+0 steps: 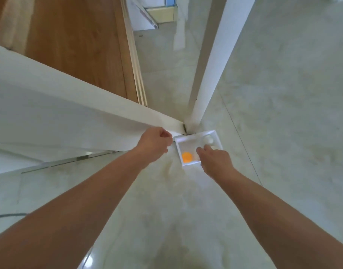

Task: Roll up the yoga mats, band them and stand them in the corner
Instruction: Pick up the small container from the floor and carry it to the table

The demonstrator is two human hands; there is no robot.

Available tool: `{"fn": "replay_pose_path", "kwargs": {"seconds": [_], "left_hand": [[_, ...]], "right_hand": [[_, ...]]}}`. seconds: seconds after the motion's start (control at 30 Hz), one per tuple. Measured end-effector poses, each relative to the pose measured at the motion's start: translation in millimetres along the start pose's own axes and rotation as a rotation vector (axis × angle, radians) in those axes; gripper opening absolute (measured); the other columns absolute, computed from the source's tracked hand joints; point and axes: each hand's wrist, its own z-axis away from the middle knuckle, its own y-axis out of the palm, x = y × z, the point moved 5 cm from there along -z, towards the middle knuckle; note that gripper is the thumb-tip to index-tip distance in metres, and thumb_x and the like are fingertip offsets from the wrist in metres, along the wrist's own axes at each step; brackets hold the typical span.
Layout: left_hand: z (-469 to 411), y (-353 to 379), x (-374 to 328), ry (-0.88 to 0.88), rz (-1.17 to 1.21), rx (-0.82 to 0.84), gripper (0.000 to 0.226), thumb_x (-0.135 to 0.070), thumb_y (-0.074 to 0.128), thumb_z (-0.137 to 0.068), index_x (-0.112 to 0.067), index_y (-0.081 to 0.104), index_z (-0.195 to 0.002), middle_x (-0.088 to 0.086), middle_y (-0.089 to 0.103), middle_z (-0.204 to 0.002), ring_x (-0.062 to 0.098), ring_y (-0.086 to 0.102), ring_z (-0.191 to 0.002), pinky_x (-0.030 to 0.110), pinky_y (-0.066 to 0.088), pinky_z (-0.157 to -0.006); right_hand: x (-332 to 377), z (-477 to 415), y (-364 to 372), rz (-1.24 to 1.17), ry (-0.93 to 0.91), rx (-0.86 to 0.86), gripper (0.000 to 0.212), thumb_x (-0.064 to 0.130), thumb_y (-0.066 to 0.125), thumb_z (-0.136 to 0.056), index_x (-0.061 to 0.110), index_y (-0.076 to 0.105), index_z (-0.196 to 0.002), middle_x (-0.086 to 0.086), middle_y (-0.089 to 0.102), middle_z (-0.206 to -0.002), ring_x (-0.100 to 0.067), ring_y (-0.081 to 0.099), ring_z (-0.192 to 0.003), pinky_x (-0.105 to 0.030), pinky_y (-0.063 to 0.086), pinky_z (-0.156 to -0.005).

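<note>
No yoga mat is in view. A small white tray [177, 152] sits on the pale floor right at the corner [186, 129] where two white walls meet. Inside it lie a round orange thing [186, 157] and a white round thing [208, 140]; I cannot tell whether they are bands. My right hand [214, 158] reaches down over the tray's near right side, fingers loosely apart and pointing into it, holding nothing that I can see. My left hand [154, 141] hovers just left of the tray by the wall's foot, fingers curled in, with nothing visible inside.
A white wall [50, 105] runs off to the left, and a white wall edge [215, 55] rises straight ahead. A wooden door [75, 45] with a pale frame stands behind the left wall. A dark cable [7, 216] lies on the glossy floor at far left.
</note>
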Motion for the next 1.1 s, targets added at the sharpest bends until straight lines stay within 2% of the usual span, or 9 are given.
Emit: {"fn": "replay_pose_path", "kwargs": {"seconds": [0.07,0.13,0.4,0.47,0.6,0.73,0.83,0.93,1.1], "left_hand": [[-16,6,10,-0.032,0.061,0.000,0.004,-0.010,0.063,-0.088,-0.010,0.067,-0.090,0.009,0.066,-0.088,0.019,0.064,-0.069,0.028,0.043,-0.059],[-17,8,18,-0.082,0.101,-0.001,0.008,-0.011,0.063,-0.086,-0.008,0.066,-0.091,0.014,0.068,-0.092,0.022,0.061,-0.071,0.032,0.044,-0.062],[96,-54,-8,-0.312,0.335,0.071,0.075,-0.043,0.074,-0.087,-0.022,0.036,-0.148,0.005,0.055,-0.131,0.025,0.060,-0.104,0.039,0.052,-0.082],[140,-84,-25,-0.334,0.361,0.068,0.069,-0.045,0.074,-0.085,-0.021,0.045,-0.143,0.004,0.060,-0.131,0.028,0.065,-0.104,0.041,0.056,-0.079],[251,-158,-82,-0.290,0.490,0.034,0.030,-0.025,0.072,-0.090,-0.019,0.064,-0.119,0.009,0.071,-0.116,0.032,0.069,-0.102,0.051,0.056,-0.093],[390,-246,-156,-0.261,0.642,-0.032,0.030,-0.019,0.075,-0.085,-0.015,0.070,-0.115,0.010,0.074,-0.110,0.033,0.071,-0.100,0.048,0.058,-0.087],[493,-315,-200,-0.223,0.718,-0.103,0.032,-0.021,0.075,-0.084,-0.015,0.071,-0.115,0.009,0.075,-0.108,0.033,0.071,-0.100,0.043,0.059,-0.081],[581,-375,-219,-0.179,0.796,-0.217,0.031,-0.021,0.075,-0.084,-0.016,0.071,-0.114,0.010,0.075,-0.108,0.034,0.071,-0.100,0.046,0.059,-0.085],[695,-460,-213,-0.130,0.952,-0.461,0.022,-0.020,0.069,-0.089,-0.016,0.072,-0.111,0.011,0.075,-0.107,0.035,0.071,-0.096,0.041,0.057,-0.076]], "right_hand": [[-2,-7,6,0.080,-0.088,-0.080,0.043,0.008,0.089,-0.043,0.012,0.063,-0.076,-0.006,0.058,-0.071,-0.025,0.057,-0.041,-0.025,0.027,-0.044],[-1,-4,3,0.084,-0.164,-0.191,0.045,0.000,0.084,-0.022,0.013,0.057,-0.056,-0.004,0.048,-0.054,-0.022,0.044,-0.028,-0.020,0.019,-0.043],[45,89,-139,0.035,-0.349,-0.314,0.039,0.007,0.085,-0.032,0.019,0.060,-0.060,-0.002,0.052,-0.058,-0.022,0.049,-0.035,-0.023,0.016,-0.045],[60,122,-196,0.027,-0.413,-0.374,0.038,0.006,0.083,-0.033,0.019,0.061,-0.061,-0.002,0.053,-0.059,-0.023,0.051,-0.038,-0.023,0.017,-0.045],[89,197,-329,0.055,-0.557,-0.474,0.026,0.003,0.070,-0.041,0.020,0.061,-0.060,-0.002,0.055,-0.061,-0.022,0.050,-0.040,-0.023,0.021,-0.044],[117,283,-480,0.073,-0.716,-0.479,0.030,0.007,0.081,-0.042,0.021,0.064,-0.063,0.000,0.060,-0.064,-0.019,0.051,-0.038,-0.022,0.032,-0.040],[145,344,-586,0.062,-0.783,-0.527,0.038,0.005,0.086,-0.037,0.020,0.062,-0.063,0.000,0.058,-0.064,-0.017,0.046,-0.036,-0.023,0.029,-0.040],[183,398,-666,0.053,-0.871,-0.611,0.035,0.005,0.088,-0.047,0.019,0.063,-0.066,-0.001,0.058,-0.065,-0.016,0.044,-0.038,-0.023,0.031,-0.039],[268,465,-758,0.022,-0.998,-0.759,0.028,0.006,0.088,-0.060,0.019,0.064,-0.068,0.000,0.057,-0.065,-0.017,0.046,-0.042,-0.023,0.031,-0.040]]}}
